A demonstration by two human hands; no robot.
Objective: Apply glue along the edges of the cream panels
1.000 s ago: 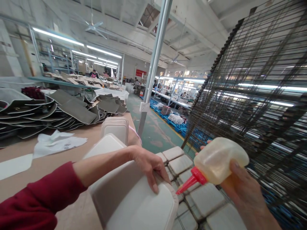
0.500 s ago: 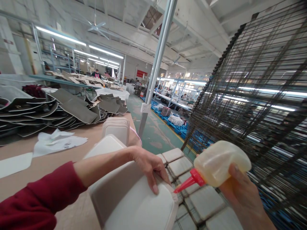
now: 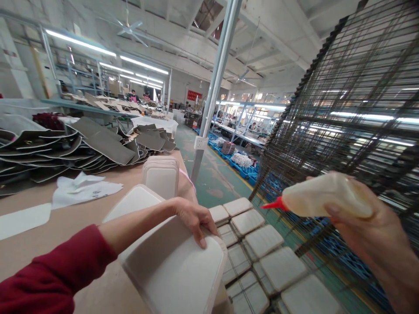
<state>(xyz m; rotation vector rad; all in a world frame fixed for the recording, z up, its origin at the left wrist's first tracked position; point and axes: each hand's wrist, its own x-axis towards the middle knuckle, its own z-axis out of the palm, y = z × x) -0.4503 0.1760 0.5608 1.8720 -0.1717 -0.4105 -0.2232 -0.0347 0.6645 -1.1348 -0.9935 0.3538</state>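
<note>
— What's blocking you around the wire rack [image 3: 343, 109]?

— It leans tall on your right, close behind your right hand [image 3: 376, 226] and its glue bottle [image 3: 327, 200]. No passage through its mesh.

— And in front of the rack?

— Pale pads [image 3: 262, 240] cover the low wire shelf [image 3: 238, 261]; only the air above them is open.

— Left of the rack?

— The steel post [image 3: 212, 96] stands there. Your left hand [image 3: 193, 218] presses a white panel [image 3: 176, 270]; a pad stack [image 3: 162, 174] sits just beyond it.

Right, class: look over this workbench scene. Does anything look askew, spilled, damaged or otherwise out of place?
The grey cut sheets at the back of the table lie in a loose, fanned, curling heap, not squared up. The white panel under the left hand overhangs the table edge. No spill shows from the bottle in the right hand.
</note>
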